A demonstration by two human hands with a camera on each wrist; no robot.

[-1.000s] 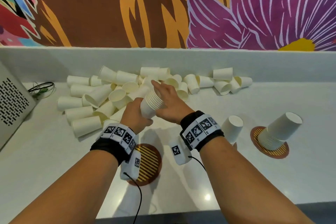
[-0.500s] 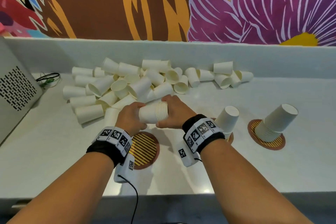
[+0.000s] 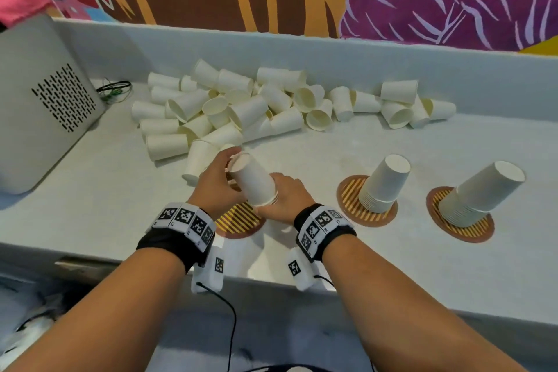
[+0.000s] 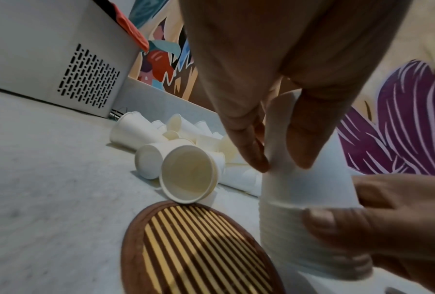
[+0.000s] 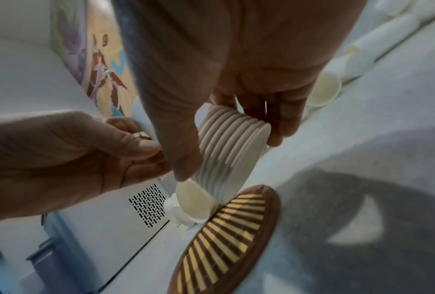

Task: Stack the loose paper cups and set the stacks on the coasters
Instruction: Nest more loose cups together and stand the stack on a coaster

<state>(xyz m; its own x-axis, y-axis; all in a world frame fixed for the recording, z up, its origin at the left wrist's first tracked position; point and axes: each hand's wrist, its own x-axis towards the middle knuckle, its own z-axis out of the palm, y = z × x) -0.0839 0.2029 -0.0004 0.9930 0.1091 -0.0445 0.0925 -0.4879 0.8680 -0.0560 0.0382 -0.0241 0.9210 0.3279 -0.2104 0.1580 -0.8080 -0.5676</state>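
Note:
Both hands hold one stack of white paper cups (image 3: 253,181), bottom end up and tilted, over the near left striped coaster (image 3: 238,222). My left hand (image 3: 216,183) grips its upper part and my right hand (image 3: 285,198) grips the rim end. In the left wrist view the stack (image 4: 304,189) stands beside the coaster (image 4: 199,248). In the right wrist view its rims (image 5: 231,143) hang low over the coaster (image 5: 226,238); whether they touch I cannot tell. Loose cups (image 3: 241,109) lie in a pile behind. Two other stacks (image 3: 383,184) (image 3: 480,196) stand inverted on coasters to the right.
A grey perforated box (image 3: 45,106) stands at the left with cables (image 3: 116,89) behind it. A low white wall (image 3: 332,60) bounds the counter at the back. One loose cup (image 4: 186,173) lies right at the left coaster's far edge. The counter's front edge (image 3: 422,296) is near my wrists.
The stack has swung from lying sideways to bottom-up. Both hands have brought it back from the pile and down over the left coaster.

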